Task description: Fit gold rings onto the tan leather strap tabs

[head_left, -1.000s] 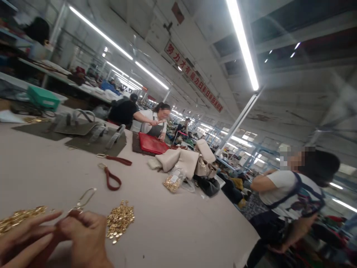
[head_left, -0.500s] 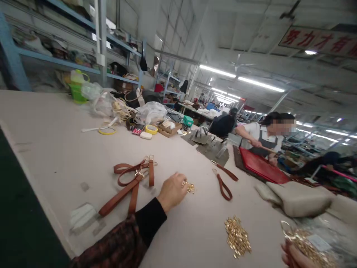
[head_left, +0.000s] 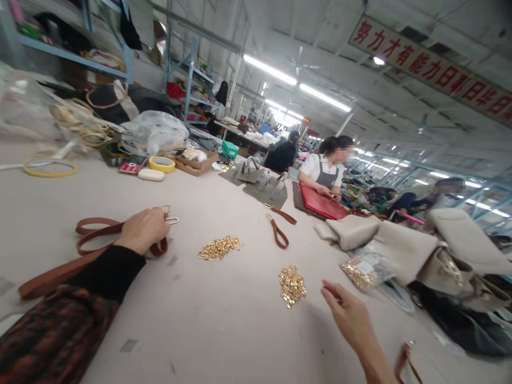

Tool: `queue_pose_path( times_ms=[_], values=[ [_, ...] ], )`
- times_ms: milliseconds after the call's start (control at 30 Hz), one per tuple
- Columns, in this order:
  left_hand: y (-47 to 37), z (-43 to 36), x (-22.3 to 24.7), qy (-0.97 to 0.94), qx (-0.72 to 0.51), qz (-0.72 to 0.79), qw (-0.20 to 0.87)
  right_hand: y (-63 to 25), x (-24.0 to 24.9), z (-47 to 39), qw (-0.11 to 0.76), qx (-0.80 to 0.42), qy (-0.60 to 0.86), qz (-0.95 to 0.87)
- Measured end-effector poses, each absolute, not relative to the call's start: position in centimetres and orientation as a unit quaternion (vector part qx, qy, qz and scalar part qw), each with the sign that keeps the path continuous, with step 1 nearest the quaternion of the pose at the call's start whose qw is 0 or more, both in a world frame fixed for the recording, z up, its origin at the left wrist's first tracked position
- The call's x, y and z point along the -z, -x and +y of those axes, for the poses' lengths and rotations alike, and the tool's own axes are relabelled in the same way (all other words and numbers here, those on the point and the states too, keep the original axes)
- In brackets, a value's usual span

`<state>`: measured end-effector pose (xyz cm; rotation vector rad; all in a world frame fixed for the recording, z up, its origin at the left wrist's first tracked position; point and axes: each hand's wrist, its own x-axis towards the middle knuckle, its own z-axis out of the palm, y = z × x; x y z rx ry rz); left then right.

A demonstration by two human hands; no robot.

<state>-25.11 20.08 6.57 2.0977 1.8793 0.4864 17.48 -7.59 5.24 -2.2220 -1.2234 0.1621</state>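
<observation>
Left hand (head_left: pixel 144 232) on brown straps (head_left: pixel 60 274) and right hand (head_left: pixel 347 313) flank 2 gold piles (head_left: pixel 293 286)

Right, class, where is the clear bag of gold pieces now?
In the head view, the clear bag lies right of centre on the table, a little beyond the right hand and beside the cream bags.
</observation>
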Motion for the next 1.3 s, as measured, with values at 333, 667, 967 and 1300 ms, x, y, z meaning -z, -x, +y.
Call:
queue_pose_path(
  times_ms=[333,667,967,1300],
  values=[
    [25.1,19.7,-6.2,-0.705,-0.274,0.628,0.181,-3.1,-1.7,6.6,0.23,-0.055,0.69,-0.684],
    [20.6,17.2,-6.1,-0.549,-0.423,0.452,0.561,-0.6,-0.4,11.1,0.22,-0.031,0.63,-0.744],
    [17.0,13.0,-7.1,-0.483,-0.368,0.319,0.728,-1.5,-1.3,5.5,0.22,-0.007,0.605,-0.765],
    [12.2,11.1,-5.6,-0.558,-0.344,0.295,0.695,-2.4,-1.9,1.9,0.509,-0.275,0.62,-0.53]
  ],
)
